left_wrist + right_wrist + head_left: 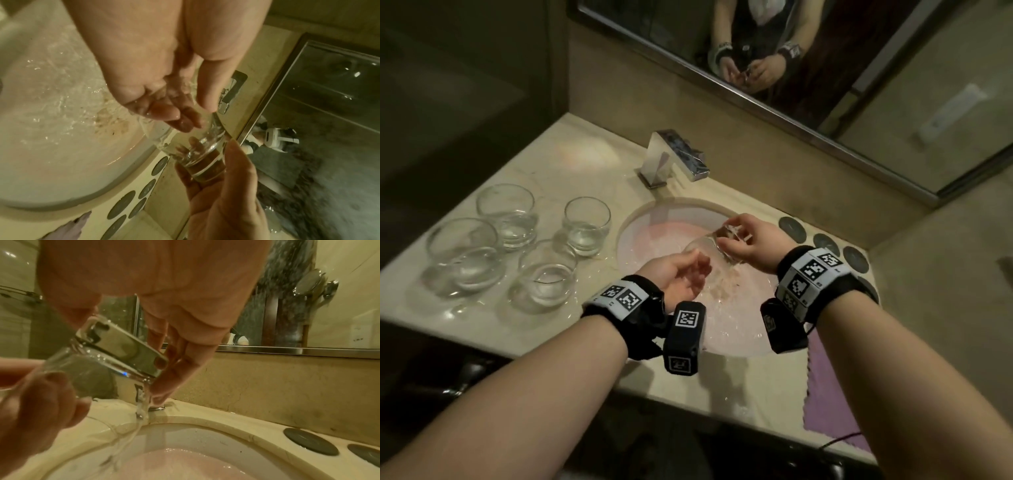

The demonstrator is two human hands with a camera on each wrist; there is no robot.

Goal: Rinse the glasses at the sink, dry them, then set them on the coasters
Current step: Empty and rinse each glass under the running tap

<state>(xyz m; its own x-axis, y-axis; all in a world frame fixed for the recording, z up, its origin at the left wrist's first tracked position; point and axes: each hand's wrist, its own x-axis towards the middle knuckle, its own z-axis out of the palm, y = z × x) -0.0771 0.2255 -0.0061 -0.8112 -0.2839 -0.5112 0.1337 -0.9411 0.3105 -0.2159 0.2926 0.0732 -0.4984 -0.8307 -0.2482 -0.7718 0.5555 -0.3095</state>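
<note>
A clear glass (705, 247) lies tilted on its side over the sink basin (654, 240). My right hand (746, 240) grips its thick base (203, 165) with thumb and fingers. My left hand (681, 274) is at the mouth of the glass, palm up, its wet fingers (176, 118) inside the rim and the thumb (207, 97) on the outside wall. In the right wrist view the glass (82, 366) sits in front of the chrome faucet (123, 344), and a thin stream of water (141, 402) falls into the basin. Dark round coasters (792, 228) lie on the counter right of the sink.
Several empty glasses (585, 222) stand on the marble counter left of the sink. The faucet (674, 154) is behind the basin, with a mirror (825, 68) above it. A purple cloth (828, 394) lies on the counter's front right, near more coasters (123, 204).
</note>
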